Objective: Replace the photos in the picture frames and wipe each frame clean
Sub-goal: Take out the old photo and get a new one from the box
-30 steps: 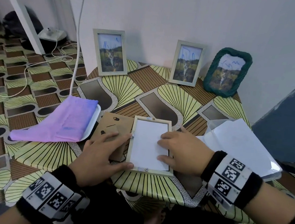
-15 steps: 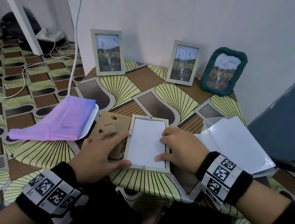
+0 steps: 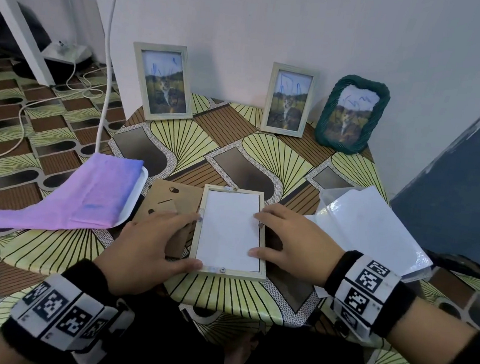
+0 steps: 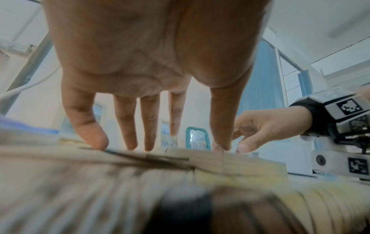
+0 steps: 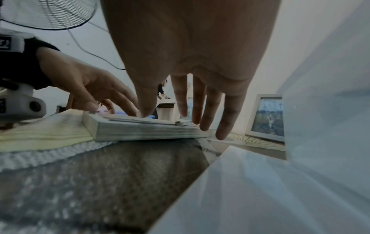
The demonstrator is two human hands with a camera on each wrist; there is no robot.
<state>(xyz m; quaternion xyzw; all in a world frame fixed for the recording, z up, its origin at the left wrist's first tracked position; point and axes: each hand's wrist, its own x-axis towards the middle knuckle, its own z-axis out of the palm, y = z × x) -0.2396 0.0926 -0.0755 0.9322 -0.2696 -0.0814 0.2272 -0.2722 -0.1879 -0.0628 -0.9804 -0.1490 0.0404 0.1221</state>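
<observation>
Both hands [image 3: 221, 244] have stayed flat on the rectangular wooden frame [image 3: 226, 271].

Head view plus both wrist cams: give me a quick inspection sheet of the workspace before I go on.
Surface: small table with a patterned cover, set against a white wall.
Job's things: open frame lying face down, white photo back showing; cardboard backing beside it; two wooden frames and a green frame standing at the wall, blue scribbles on each; purple cloth on a white tray; clear sleeve of white sheets.
Clutter: nothing seen.
Grippers: left hand with fingers straight on the frame's left edge; right hand with fingers on its right edge.
Cables: white cords on the floor; one cable hanging down the wall.
Surroundings: patterned floor, blue panel.
</observation>
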